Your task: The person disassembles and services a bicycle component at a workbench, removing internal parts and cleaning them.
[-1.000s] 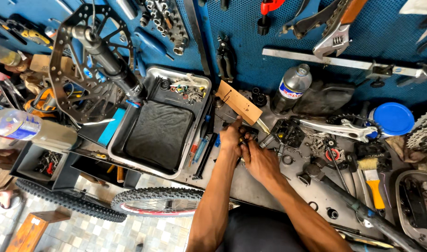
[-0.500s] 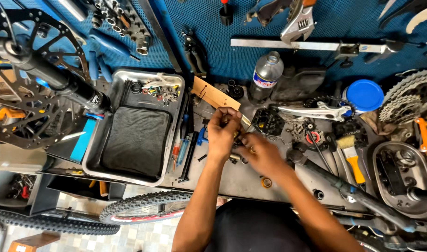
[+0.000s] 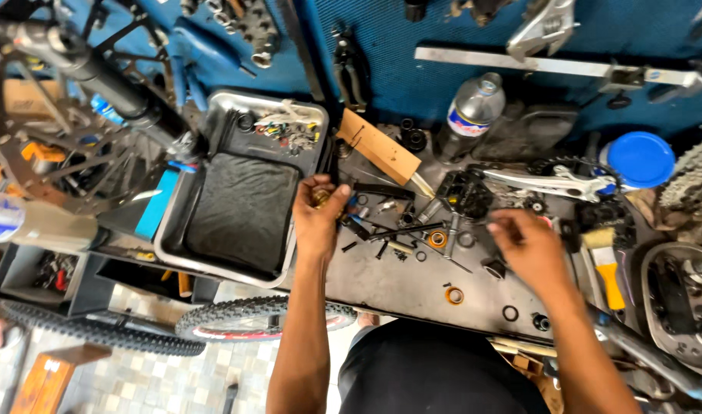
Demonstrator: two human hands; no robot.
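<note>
Hands now apart: left hand (image 3: pixel 318 215) fingers grasp a small brass part (image 3: pixel 321 198); right hand (image 3: pixel 529 245), formerly alongside, curls over scattered bench parts, grip indiscernible.

Bicycle repair workshop, blue tool wall (image 3: pixel 443 69), crank arm (image 3: pixel 550 181), knobby tyre (image 3: pixel 259 316), cluttered workbench (image 3: pixel 412 287)

Grey workbench (image 3: pixel 412 287): metal tray (image 3: pixel 213 253), plastic bottle (image 3: pixel 470 115), washers (image 3: pixel 454 295), paintbrush (image 3: pixel 608 268).
</note>
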